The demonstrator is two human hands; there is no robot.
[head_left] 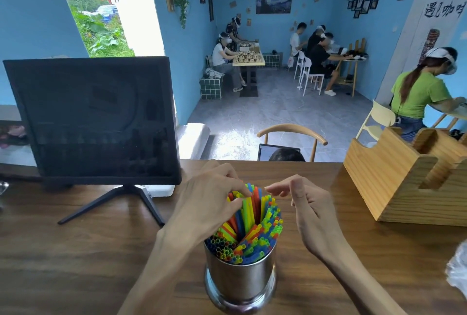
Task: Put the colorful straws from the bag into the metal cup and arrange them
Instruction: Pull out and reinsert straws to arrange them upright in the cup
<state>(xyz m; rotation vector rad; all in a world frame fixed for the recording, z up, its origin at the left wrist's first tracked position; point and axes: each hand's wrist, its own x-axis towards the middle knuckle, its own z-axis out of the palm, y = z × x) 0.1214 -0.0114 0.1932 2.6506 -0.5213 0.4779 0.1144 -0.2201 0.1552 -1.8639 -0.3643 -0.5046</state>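
straws already fill the metal cup; only arranging seems left. left hand fingers pinch several tips, right hand loosely curled, holding nothing.

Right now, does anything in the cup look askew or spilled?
Nothing has spilled. The straws all sit inside the cup, but unevenly: the ones on the far side stand tall and lean, while the near ones sit low. The left hand pinches the tall ones; the right hand hovers beside them, holding nothing.
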